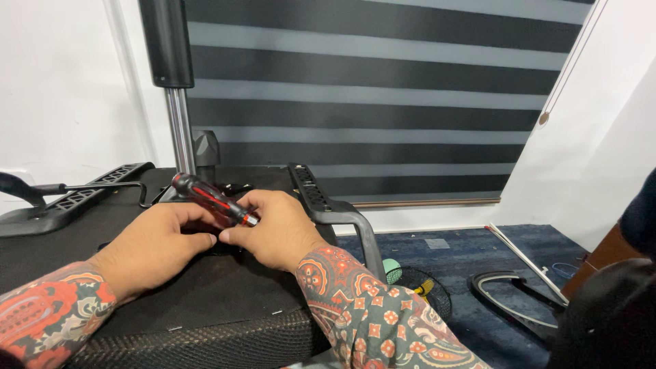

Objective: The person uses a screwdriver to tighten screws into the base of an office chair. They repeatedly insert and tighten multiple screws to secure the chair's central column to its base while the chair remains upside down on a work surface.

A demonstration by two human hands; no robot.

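- Red-and-black plastic-handled screwdriver (213, 199) is lying across both hands at scene centre, above the flat black underside of an upturned office chair seat (225, 301).
- Long axis is running diagonally: rounded black butt end is pointing far-left and up, metal collar end is pointing near-right and down. Shaft and tip are hidden behind the fingers.
- Right hand (277, 229) is curling around the collar end, fingers closed on the screwdriver, thumb meeting the left-hand fingertips.
- Left hand (154, 247) is resting knuckles-up on the seat underside just left of the tool, fingers bent inward under the handle; can't tell whether it's gripping anything.
- Both forearms are wearing patterned red-and-green sleeves.
- Chrome gas-lift column (180, 130) with a black upper sleeve is standing upright just beyond the hands.
- Black plastic armrest bracket (335, 208) is sitting right of the hands; another black bracket (75, 198) is lying far-left.
- Curved black frame part (509, 301) is lying on the dark blue carpet (458, 253) at right.
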